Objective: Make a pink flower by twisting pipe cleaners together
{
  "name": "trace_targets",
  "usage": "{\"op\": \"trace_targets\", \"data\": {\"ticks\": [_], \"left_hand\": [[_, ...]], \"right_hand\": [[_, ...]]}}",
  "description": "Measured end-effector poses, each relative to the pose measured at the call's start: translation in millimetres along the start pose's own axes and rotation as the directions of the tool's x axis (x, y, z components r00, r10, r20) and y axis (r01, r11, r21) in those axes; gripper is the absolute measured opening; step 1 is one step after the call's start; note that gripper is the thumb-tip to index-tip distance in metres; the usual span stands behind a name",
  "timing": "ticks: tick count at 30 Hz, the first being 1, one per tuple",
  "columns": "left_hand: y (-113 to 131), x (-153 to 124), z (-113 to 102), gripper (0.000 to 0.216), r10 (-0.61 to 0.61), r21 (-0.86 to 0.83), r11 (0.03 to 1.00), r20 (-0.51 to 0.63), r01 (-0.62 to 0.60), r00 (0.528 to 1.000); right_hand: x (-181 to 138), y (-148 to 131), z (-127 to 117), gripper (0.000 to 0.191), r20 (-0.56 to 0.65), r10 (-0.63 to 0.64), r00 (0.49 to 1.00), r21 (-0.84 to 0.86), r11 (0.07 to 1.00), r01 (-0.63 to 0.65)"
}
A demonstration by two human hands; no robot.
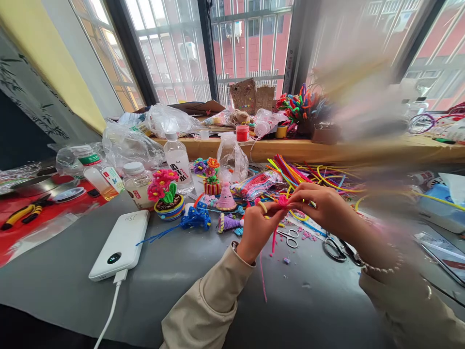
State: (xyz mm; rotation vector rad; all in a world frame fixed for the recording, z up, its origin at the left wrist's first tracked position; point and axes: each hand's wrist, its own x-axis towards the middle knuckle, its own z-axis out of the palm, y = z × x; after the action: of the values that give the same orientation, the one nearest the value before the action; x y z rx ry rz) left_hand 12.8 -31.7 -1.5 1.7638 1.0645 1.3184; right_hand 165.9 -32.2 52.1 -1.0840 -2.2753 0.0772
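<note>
My left hand [256, 228] pinches a small bright pink fuzzy yarn piece [283, 201] between thumb and fingers. My right hand [319, 201] closes its fingertips on the same piece from the right. Pink strands [263, 278] hang from it below the left hand. A pale yellow band [262, 207] circles a left finger. Under the hands lie small scissors [289, 237]; black-handled scissors [334, 248] rest below the right wrist. Left of my left hand are a purple crocheted cone [228, 222], a pink cone figure [225, 198] and a blue yarn piece [196, 218].
A white power bank [121, 245] with a cable lies at left. Behind it stand a pot of pink flowers [167, 194] and bottles [178, 162]. Colourful pipe cleaners [290, 172] spread behind my hands. Pliers [25, 213] lie far left. A blurred smear covers part of the right side.
</note>
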Motion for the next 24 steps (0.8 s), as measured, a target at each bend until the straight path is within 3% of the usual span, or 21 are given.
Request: {"op": "trace_targets", "data": {"ticks": [8, 24], "left_hand": [[-4.2, -0.4, -0.2, 0.023, 0.02, 0.079, 0.997, 0.048, -0.024, 0.999], [0.9, -1.3, -0.8, 0.021, 0.024, 0.075, 0.996, 0.166, -0.037, 0.986]], "right_hand": [[-1.1, 2.1, -1.9, 0.011, 0.045, -0.054, 0.998, 0.003, 0.999, 0.054], [-5.0, 3.8, -7.8, 0.014, 0.164, -0.014, 0.986, 0.045, 0.999, 0.007]]}}
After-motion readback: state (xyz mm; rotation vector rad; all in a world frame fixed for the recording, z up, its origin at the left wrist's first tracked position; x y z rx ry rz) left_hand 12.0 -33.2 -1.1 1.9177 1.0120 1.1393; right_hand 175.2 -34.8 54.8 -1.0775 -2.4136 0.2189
